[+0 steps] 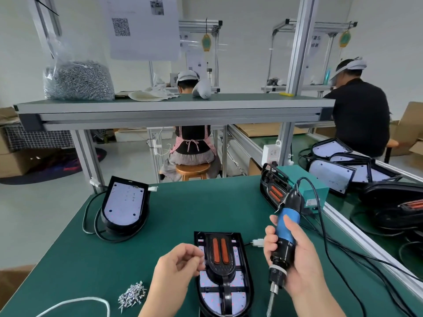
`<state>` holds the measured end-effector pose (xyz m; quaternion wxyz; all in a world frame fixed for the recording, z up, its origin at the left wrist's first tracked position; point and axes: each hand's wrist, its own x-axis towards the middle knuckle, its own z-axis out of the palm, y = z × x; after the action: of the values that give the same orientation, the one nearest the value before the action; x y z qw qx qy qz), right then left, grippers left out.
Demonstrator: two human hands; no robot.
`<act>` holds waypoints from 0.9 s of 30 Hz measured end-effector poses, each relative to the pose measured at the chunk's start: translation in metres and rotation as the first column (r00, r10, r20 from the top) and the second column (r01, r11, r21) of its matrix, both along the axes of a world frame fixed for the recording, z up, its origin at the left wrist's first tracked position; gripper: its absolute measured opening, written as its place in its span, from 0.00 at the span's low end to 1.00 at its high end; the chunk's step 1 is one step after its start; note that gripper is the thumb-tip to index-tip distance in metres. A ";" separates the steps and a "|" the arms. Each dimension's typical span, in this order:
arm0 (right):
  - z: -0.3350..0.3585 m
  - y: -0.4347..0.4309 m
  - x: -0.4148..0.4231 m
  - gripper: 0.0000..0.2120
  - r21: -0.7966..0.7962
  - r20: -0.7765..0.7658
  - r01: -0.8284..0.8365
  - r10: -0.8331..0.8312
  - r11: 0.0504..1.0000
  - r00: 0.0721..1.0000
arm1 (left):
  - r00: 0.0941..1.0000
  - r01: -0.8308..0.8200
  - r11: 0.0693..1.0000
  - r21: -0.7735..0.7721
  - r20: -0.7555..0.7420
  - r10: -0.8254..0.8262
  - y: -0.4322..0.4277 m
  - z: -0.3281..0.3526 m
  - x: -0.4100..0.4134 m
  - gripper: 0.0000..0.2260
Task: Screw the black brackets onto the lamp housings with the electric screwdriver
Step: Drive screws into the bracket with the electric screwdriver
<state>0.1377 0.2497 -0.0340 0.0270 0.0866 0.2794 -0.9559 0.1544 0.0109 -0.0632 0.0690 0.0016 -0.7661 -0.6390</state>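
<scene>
The step in hand looks like the feeding of a screw, with no driving begun. The left hand (pixel 180 264) hovers at 9 o'clock of the black bracket (pixel 220 269), its fingers curled and the tips drawn together at the bracket's left edge. Whether a screw sits pinched between them is too small to tell. The right hand (pixel 290 259) grips the electric screwdriver (pixel 282 241) round its blue and black barrel, held off at 3 o'clock of the lamp housing (pixel 239 298) and clear of it.

The housing lies flat on the green counter (pixel 183 213) directly before the person, with the bracket laid on top. Its long axis runs from 12 to 6 o'clock. The square end points to 12 and the rounded end to 6, toward the person. The bracket follows the same line, with its two orange strips at the 12 o'clock half and a narrow stem running on toward 6.

The screwdriver stands nearly upright, leaning a little. Its bit points down toward 6 to 7 o'clock and the cable end rises toward 1 o'clock. The bit hangs beside the housing and is not over any hole.

I judge the next move calls for a screw stood in a bracket hole. The driver must then swing in toward 9 o'clock and drop square onto the head.

A loose screw pile (pixel 132 294) lies at 8 o'clock of the housing, within the left hand's reach.
</scene>
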 end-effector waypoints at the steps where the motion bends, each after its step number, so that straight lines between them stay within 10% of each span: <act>1: 0.001 -0.003 -0.001 0.20 0.005 -0.019 -0.011 0.011 1.000 1.000 | 1.000 0.003 1.000 -0.010 -0.003 -0.003 0.000 0.001 0.000 0.12; 17: 0.023 -0.038 -0.026 0.15 -0.124 -0.137 0.076 -0.093 0.989 0.986 | 0.973 0.209 0.976 -0.065 0.112 -0.201 0.007 0.012 0.004 0.09; 27: 0.036 -0.062 -0.035 0.22 -0.079 -0.174 0.224 -0.235 0.971 0.956 | 0.961 0.174 0.970 0.172 0.185 -0.205 0.014 0.014 -0.003 0.05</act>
<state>0.1027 0.1875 0.0020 -0.1072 0.0298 0.2408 -0.9642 0.1514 0.0253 -0.0490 -0.0708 -0.0018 -0.7142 -0.6963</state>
